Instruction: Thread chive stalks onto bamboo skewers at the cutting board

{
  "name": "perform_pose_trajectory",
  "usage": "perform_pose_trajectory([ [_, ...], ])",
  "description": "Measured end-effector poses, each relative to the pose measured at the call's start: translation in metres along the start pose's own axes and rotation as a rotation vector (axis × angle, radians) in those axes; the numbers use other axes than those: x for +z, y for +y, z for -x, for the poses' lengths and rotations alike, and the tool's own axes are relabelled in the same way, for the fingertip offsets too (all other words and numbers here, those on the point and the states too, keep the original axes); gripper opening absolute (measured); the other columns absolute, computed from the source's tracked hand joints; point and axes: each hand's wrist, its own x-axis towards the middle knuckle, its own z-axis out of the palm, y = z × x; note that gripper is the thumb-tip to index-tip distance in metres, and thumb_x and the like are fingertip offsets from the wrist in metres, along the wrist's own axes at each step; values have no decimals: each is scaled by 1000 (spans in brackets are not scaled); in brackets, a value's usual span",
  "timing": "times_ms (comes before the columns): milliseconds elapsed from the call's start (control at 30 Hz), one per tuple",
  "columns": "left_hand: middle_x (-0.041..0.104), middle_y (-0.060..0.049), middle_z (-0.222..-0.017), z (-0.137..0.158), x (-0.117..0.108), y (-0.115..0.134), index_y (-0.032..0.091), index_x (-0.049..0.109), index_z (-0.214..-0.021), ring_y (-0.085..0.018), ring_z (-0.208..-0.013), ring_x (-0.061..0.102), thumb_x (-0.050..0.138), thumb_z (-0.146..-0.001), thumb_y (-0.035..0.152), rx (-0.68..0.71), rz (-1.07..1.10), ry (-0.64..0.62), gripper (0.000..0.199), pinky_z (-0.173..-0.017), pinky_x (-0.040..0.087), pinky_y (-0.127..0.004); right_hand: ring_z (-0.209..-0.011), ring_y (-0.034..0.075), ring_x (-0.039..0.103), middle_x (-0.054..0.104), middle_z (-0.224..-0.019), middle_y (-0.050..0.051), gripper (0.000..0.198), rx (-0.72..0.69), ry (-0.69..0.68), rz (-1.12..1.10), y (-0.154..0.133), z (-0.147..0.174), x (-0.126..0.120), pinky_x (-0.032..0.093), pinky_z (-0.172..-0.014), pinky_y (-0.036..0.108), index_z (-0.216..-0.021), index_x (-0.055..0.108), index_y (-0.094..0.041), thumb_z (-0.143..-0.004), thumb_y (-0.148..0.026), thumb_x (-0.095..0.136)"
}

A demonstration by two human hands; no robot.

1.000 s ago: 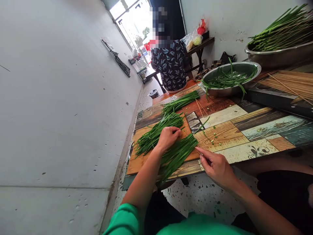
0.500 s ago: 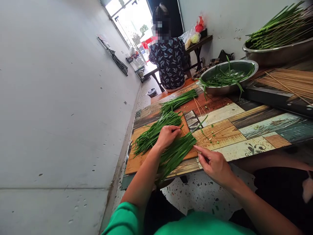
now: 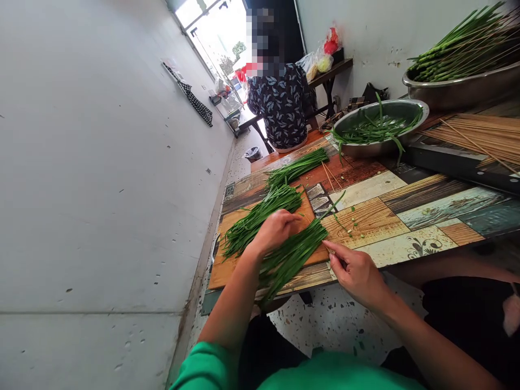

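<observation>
My right hand (image 3: 357,268) is closed in a pinch on the end of a thin wooden skewer at the table's near edge. This skewer runs through the cut ends of a flat row of garlic chives (image 3: 294,252), whose leaves hang toward me over the edge. Just left of that row, above the wooden cutting board (image 3: 223,273), is my left hand (image 3: 278,230); its fingers are partly hidden and blurred, so what they hold does not show. Beyond it on the board lies a pile of garlic chives (image 3: 260,216). Farther back rests another bunch of chives (image 3: 300,167).
A steel bowl (image 3: 422,115) of chive pieces and a larger basin (image 3: 447,89) of green skewered stems stand at the right. Loose skewers (image 3: 483,132) lie on a dark tray (image 3: 439,165). A person (image 3: 282,108) sits with their back to me.
My left hand has drawn back slightly to the left, away from the skewer's far end. My right hand stays nearly in place, pinching the skewer.
</observation>
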Motion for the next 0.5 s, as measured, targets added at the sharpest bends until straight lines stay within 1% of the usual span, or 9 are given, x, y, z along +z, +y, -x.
perform_pose_trajectory([
  [67, 67, -6, -92, -4, -3, -4, 18, 72, -100, -15, -84, 60, 51, -86, 21, -122, -105, 83, 25, -80, 47, -26, -59, 16, 65, 72, -73, 6, 38, 4, -12, 17, 0, 0, 0, 49, -49, 24, -111, 68, -11, -84, -21, 42],
  [100, 66, -6, -91, -7, -2, -5, 18, 72, -97, -16, -83, 60, 53, -85, 23, -167, -159, 101, 23, -79, 47, -27, -59, 17, 65, 72, -72, 6, 38, 3, -13, 24, 1, -1, 0, 49, -49, 24, -110, 68, -11, -84, -21, 42],
  [167, 65, -6, -90, -12, 0, -7, 18, 72, -93, -17, -83, 60, 56, -84, 26, -215, -269, 93, 20, -78, 46, -27, -60, 17, 65, 72, -72, 7, 39, -4, -11, 31, 1, -1, 0, 49, -50, 25, -110, 68, -10, -84, -21, 42],
  [233, 64, -6, -92, -16, 5, -6, 19, 71, -93, -18, -84, 60, 56, -84, 28, -257, -377, 88, 20, -77, 46, -27, -60, 17, 65, 72, -73, 7, 39, -9, -14, 32, 1, -1, 0, 50, -50, 25, -110, 68, -10, -84, -21, 42],
  [400, 62, -8, -95, -23, 13, 1, 17, 69, -94, -19, -88, 60, 53, -87, 32, -318, -546, 84, 23, -73, 45, -27, -61, 16, 66, 72, -74, 6, 38, -1, -15, 32, 1, -1, 0, 49, -51, 24, -110, 68, -12, -84, -21, 42],
  [500, 63, -9, -95, -24, 12, 3, 17, 70, -90, -19, -87, 61, 48, -89, 28, -306, -545, 67, 25, -73, 45, -26, -61, 16, 66, 72, -74, 6, 38, 3, -18, 28, 0, -1, -1, 49, -51, 23, -110, 68, -12, -84, -20, 42],
])
